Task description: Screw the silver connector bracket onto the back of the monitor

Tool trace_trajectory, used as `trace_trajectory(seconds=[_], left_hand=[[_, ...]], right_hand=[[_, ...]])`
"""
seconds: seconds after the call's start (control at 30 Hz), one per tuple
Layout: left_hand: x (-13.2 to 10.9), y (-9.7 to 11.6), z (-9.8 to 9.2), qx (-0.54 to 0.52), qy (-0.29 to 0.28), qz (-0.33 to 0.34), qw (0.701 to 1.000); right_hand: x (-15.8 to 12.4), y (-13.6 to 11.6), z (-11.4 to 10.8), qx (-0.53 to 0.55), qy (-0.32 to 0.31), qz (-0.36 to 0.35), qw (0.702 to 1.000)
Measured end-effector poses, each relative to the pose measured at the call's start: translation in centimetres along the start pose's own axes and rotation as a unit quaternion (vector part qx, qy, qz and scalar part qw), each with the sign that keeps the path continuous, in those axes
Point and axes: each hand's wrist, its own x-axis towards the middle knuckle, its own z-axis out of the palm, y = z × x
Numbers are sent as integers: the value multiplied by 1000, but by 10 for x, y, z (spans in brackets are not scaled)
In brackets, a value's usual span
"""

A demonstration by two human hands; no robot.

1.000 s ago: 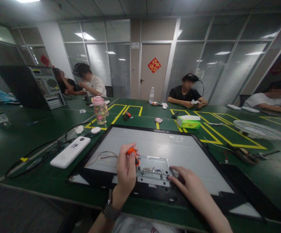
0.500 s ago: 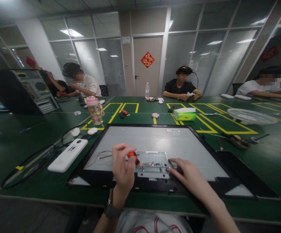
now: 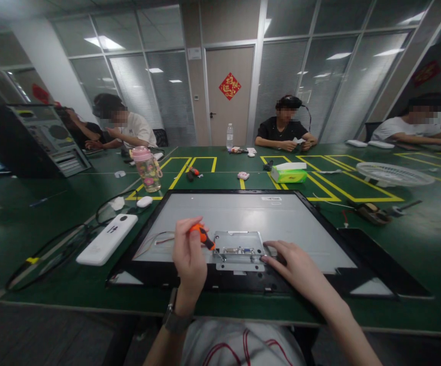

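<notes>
A flat monitor panel (image 3: 266, 218) lies face down on the green table, its grey metal back up. A small metal port bracket (image 3: 239, 250) sits near its front edge. My left hand (image 3: 188, 262) is closed round an orange-handled screwdriver (image 3: 202, 235), whose tip points down at the bracket's left end. My right hand (image 3: 294, 264) rests on the panel just right of the bracket, fingers stretched toward it and touching its edge. Thin coloured wires (image 3: 155, 242) run out from under the left hand.
A white box (image 3: 108, 239) and black cables (image 3: 52, 249) lie to the left. A pink-lidded bottle (image 3: 146, 169), a green tissue box (image 3: 289, 173), a white fan grille (image 3: 394, 174) and a computer case (image 3: 40, 140) stand farther off. Other people sit around the table.
The view has tilted slightly, shifting everything up. My left hand has turned the screwdriver a little at the bracket's left end. My right hand stays beside the bracket.
</notes>
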Motion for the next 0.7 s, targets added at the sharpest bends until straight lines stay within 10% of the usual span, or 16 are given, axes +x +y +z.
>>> trace_trajectory(seconds=[0.27, 0.7], left_hand=[[-2, -2, 2, 53, 0, 105, 993], [-4, -2, 1, 38, 15, 66, 997]], right_hand=[[0, -2, -1, -9, -11, 2, 1000], [0, 0, 0, -18, -7, -8, 1000]])
